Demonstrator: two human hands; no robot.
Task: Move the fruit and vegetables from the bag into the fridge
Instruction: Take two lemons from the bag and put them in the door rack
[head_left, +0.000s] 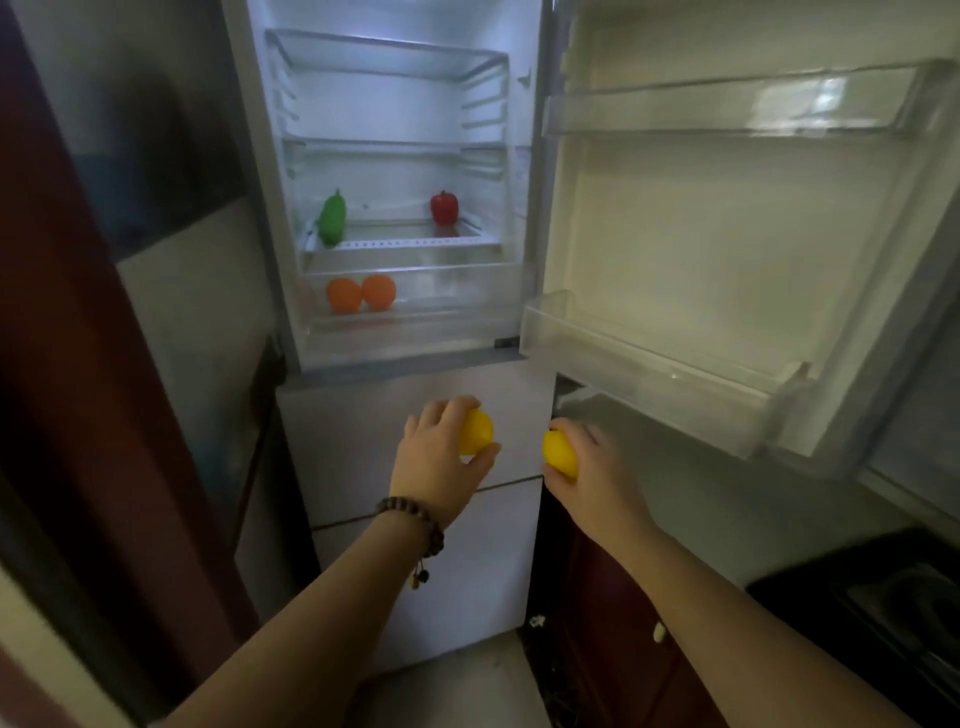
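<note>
Head view: both arms extend toward an open fridge (395, 358). Left hand (441, 457) grips a yellow fruit (477, 432), fingers curled over its top, thumb beneath. Right hand (592, 473) grips a second yellow fruit (560, 453), fingers wrapped around its far side. Both fruits are held just beside each other, apart, in front of the closed lower drawer fronts (415, 447), below the lit upper compartment. A bead bracelet (415, 519) sits on the left wrist. Inside the compartment, a green pepper (332, 218) stands at the left of the lower shelf and a red pepper (444, 207) at the right. Two orange fruits (361, 294) rest touching each other in the clear crisper drawer (457, 301), left side. Fridge door (727, 234) stands swung open to the right; its clear bins (649, 374) hold nothing visible
</note>
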